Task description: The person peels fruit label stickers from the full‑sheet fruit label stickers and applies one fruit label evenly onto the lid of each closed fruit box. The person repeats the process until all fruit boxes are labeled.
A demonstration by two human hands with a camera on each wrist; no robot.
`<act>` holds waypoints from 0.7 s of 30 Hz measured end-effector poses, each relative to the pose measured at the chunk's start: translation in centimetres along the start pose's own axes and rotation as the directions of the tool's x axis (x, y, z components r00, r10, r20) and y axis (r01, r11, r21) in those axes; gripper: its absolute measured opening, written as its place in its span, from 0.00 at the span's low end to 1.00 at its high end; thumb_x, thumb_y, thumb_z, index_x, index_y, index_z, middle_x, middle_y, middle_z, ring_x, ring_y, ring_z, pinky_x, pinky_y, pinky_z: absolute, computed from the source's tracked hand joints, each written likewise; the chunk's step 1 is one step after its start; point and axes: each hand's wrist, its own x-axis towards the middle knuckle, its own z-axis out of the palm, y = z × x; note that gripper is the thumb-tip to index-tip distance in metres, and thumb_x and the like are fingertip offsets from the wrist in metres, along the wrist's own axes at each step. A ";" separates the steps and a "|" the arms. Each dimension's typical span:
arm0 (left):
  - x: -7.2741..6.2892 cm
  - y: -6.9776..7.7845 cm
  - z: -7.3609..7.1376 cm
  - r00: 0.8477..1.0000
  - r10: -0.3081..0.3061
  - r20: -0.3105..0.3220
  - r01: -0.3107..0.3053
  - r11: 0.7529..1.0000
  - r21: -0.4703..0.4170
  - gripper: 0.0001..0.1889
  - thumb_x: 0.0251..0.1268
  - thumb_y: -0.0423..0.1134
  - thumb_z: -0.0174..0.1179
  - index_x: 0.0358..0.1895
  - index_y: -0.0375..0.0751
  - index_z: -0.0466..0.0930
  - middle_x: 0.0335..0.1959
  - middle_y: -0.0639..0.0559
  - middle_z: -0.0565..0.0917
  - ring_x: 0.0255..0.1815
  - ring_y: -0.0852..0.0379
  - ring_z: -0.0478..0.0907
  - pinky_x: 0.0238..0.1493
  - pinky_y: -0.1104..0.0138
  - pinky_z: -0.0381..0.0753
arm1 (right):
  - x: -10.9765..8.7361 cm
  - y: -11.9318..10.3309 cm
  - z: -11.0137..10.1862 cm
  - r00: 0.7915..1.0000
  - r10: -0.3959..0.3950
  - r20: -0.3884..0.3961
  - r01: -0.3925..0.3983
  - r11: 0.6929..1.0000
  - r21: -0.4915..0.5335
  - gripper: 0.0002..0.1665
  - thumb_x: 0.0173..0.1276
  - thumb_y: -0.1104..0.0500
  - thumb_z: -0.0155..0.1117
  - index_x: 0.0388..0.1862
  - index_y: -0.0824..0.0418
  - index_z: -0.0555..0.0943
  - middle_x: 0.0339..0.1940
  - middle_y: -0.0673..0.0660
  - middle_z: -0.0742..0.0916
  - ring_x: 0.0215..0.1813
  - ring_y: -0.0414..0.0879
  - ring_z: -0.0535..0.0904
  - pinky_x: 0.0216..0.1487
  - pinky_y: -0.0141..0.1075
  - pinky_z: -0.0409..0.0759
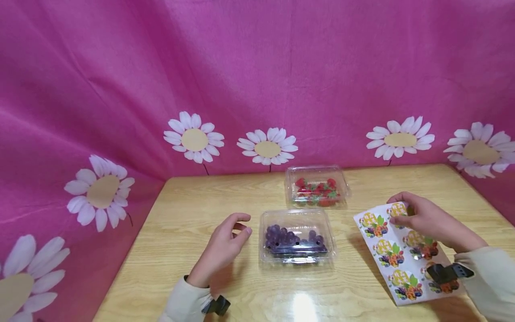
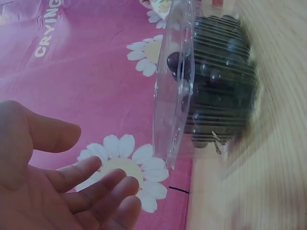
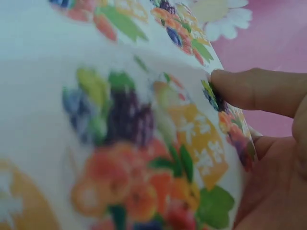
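Note:
My right hand (image 1: 422, 219) pinches a sheet of round fruit stickers (image 1: 396, 257) by its far edge, thumb on the printed face. In the right wrist view the thumb (image 3: 259, 88) presses on the sheet near its edge, other fingers behind it. My left hand (image 1: 223, 246) hovers left of a clear plastic box of purple grapes (image 1: 295, 237), fingers relaxed and apart from the box. The left wrist view shows that hand (image 2: 72, 187) with nothing in it, and the grape box (image 2: 218, 81) beyond its fingertips with the lid down.
Behind the grapes stands a second clear box, holding strawberries (image 1: 318, 190). Both boxes sit on a wooden table (image 1: 193, 197). A pink cloth (image 1: 257, 80) with white daisies hangs along the back and left side of the table.

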 end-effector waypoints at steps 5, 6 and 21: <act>0.1 0.8 0.3 0.999 0.038 -0.033 -0.039 0.999 -0.012 0.14 0.71 0.37 0.57 0.57 0.47 0.78 0.55 0.50 0.82 0.51 0.54 0.79 0.48 0.62 0.78 | -0.6 -1.2 -0.4 1.000 -0.026 -0.009 0.026 0.999 0.047 0.25 0.70 0.60 0.62 0.62 0.67 0.69 0.37 0.57 0.82 0.32 0.37 0.74 0.31 0.33 0.74; 0.0 1.0 0.4 0.998 0.048 -0.039 -0.048 0.999 -0.011 0.14 0.71 0.36 0.57 0.57 0.47 0.78 0.55 0.51 0.82 0.51 0.54 0.79 0.48 0.62 0.78 | -0.8 -1.4 -0.4 1.000 -0.029 -0.010 0.030 0.998 0.050 0.25 0.70 0.60 0.62 0.62 0.67 0.68 0.37 0.57 0.83 0.32 0.37 0.75 0.31 0.33 0.75; -0.1 4.6 1.2 0.936 0.327 -0.132 -0.338 0.938 -0.074 0.14 0.66 0.29 0.59 0.53 0.42 0.81 0.53 0.49 0.83 0.50 0.50 0.81 0.48 0.60 0.81 | -2.9 -6.1 -1.3 0.987 -0.129 -0.100 0.135 0.989 0.065 0.22 0.71 0.63 0.61 0.61 0.61 0.69 0.28 0.55 0.82 0.25 0.37 0.78 0.23 0.37 0.78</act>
